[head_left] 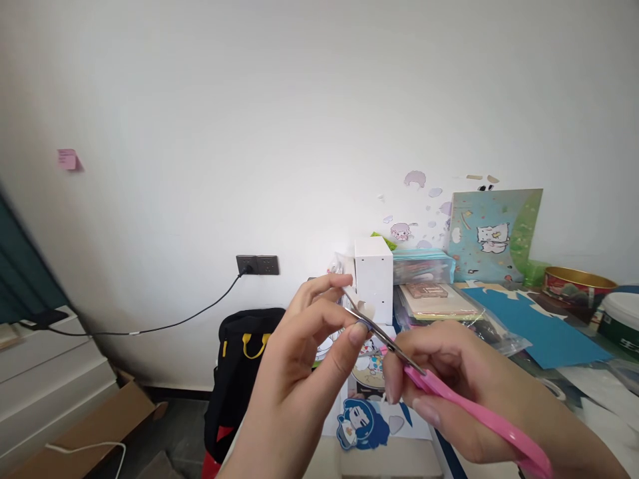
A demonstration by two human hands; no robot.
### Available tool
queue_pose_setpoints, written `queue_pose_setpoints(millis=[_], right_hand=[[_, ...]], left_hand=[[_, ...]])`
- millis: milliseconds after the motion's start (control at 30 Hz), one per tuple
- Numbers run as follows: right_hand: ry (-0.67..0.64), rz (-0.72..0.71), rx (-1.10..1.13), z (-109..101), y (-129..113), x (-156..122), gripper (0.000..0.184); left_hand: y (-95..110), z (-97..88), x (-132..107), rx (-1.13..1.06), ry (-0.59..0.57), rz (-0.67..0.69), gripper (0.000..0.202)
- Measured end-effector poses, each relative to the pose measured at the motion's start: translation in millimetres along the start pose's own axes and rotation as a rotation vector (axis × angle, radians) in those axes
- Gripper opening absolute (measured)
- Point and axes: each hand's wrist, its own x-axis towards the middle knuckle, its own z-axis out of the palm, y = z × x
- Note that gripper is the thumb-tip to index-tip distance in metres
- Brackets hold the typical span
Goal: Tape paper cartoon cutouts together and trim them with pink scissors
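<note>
My left hand [304, 362] pinches a small white paper cutout [367, 309] between thumb and fingertips. Much of that piece is hidden by the fingers and blades. In my right hand [464, 379] are scissors with pink handles [479, 407], their metal blades pointing up and left. The blades reach the paper beside my left thumb; whether they are closed on it I cannot tell. Below the hands, a blue-haired character cutout [362, 426] lies on white paper, with small paper scraps next to it.
Blue paper [544, 332] with cut edges lies at right, near a round red tin [579, 285] and a white-lidded tub [622, 313]. Behind stand a white box [374, 273] and an illustrated folder [494, 233]. A black backpack [239, 359] and a cardboard box [110, 426] are at left.
</note>
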Motion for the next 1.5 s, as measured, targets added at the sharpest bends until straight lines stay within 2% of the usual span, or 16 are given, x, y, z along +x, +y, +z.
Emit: queue_pose_setpoints(millis=[167,367,767,1267,1400,1500], right_hand=[[-0.029,0.039,0.062,-2.8,-8.2,-0.2,0.014],[-0.058,0.083,0.075,-2.7,-6.9,1.6,0.018],[-0.058,0.066,0.07,-2.0,-6.1,0.8,0.013],[-0.115,0.087,0.092,-6.0,-6.5,2.9,0.025],[-0.122,0.083,0.116,-6.1,-5.8,2.2,0.026],[-0.102,0.06,0.159,-5.9,0.2,0.5,0.018]], left_hand=[[1.9,-0.1,-0.2,0.038,-0.003,0.0,0.021],[1.9,-0.1,0.0,0.052,0.004,0.014,0.021],[2.9,-2.7,0.8,0.091,-0.012,0.026,0.021],[3.5,-4.0,-2.4,0.122,-0.026,-0.009,0.022],[1.0,-4.2,-2.0,0.15,-0.063,0.027,0.021],[-3.3,-4.5,-1.1,0.171,-0.081,0.073,0.018]])
